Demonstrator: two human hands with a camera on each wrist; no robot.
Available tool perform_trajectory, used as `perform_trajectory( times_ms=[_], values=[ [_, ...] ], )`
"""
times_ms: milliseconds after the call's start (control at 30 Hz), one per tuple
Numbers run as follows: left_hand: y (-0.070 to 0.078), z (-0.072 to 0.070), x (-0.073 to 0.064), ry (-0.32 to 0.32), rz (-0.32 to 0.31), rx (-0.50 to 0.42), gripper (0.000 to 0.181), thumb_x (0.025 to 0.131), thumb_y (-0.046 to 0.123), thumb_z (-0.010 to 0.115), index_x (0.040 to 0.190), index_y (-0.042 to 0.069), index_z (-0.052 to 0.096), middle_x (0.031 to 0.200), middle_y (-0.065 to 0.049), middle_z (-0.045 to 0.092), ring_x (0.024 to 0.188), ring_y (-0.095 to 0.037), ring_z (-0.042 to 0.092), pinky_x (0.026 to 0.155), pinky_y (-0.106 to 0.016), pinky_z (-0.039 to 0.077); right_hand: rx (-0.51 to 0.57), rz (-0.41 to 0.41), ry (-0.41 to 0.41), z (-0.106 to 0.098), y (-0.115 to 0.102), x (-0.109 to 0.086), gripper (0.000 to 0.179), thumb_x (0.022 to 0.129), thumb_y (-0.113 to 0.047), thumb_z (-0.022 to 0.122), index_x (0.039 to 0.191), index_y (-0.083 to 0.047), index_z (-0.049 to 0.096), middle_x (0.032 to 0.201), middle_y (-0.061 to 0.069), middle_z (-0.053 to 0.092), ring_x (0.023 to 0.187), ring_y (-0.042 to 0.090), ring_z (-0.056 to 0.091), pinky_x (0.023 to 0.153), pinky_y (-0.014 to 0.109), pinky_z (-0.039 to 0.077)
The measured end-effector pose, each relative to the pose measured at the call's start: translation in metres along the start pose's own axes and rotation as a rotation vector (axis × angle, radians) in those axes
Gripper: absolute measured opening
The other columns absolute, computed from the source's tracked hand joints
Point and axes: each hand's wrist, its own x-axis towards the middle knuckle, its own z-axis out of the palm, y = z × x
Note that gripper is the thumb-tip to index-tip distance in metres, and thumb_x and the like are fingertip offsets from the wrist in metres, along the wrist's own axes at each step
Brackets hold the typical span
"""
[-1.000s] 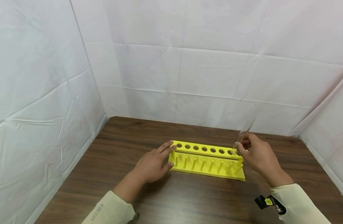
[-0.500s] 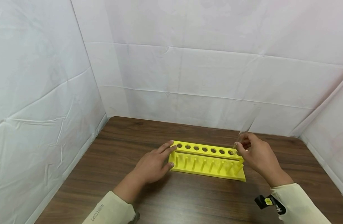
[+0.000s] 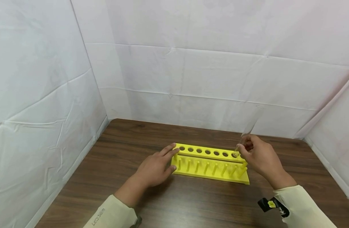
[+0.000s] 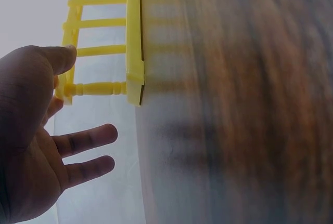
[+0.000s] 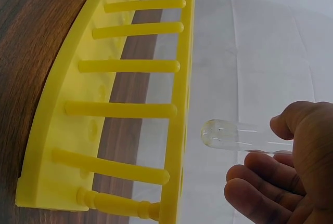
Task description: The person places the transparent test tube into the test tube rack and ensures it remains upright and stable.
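A yellow test tube rack (image 3: 209, 174), with a row of round holes along its top bar and a row of upright pegs, stands on the table. My left hand (image 3: 155, 167) grips its left end, the thumb in front of the top bar and a finger behind it in the left wrist view. Above the right end, my right hand (image 3: 262, 156) pinches a clear glass test tube (image 5: 223, 134) between thumb and fingers. The tube leans to the right, its rounded bottom close over a hole near the right end. In the right wrist view that bottom is apart from the top bar.
The dark wood-grain table (image 3: 128, 142) runs back to a creased white sheet (image 3: 205, 79) hung behind it. White sheets also rise at the left and right sides. A black strap device (image 3: 272, 205) sits at the right cuff.
The test tube's bottom has shifted slightly left, over the hole near the rack's right end. My left hand and the rack stay where they were.
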Motion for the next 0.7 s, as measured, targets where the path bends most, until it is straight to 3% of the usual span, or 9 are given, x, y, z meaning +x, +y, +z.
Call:
perform_trajectory(
  times_ms=[400,700],
  values=[
    [0.0,0.0012,0.0005,0.02,0.021,0.001,0.062,0.104,0.042,0.06,0.16,0.026,0.039,0.169,0.005,0.024,0.118,-0.037,0.064,0.091,-0.052,0.054,-0.008,0.006,0.009,0.0006,-0.0008,-0.0003,0.029,0.104,-0.029,0.062,0.122,-0.006,0.059,0.102,0.006,0.07,0.085,0.024,0.069,0.064,0.041,0.056],
    [0.0003,0.0009,-0.0002,0.018,0.017,-0.003,0.062,0.104,0.042,0.06,0.16,0.026,0.038,0.169,0.005,0.024,0.118,-0.036,0.064,0.091,-0.052,0.054,-0.017,-0.001,0.02,0.0052,-0.0045,0.0018,0.034,0.104,-0.029,0.062,0.125,-0.003,0.058,0.102,0.009,0.071,0.086,0.026,0.069,0.063,0.041,0.056]
  ],
)
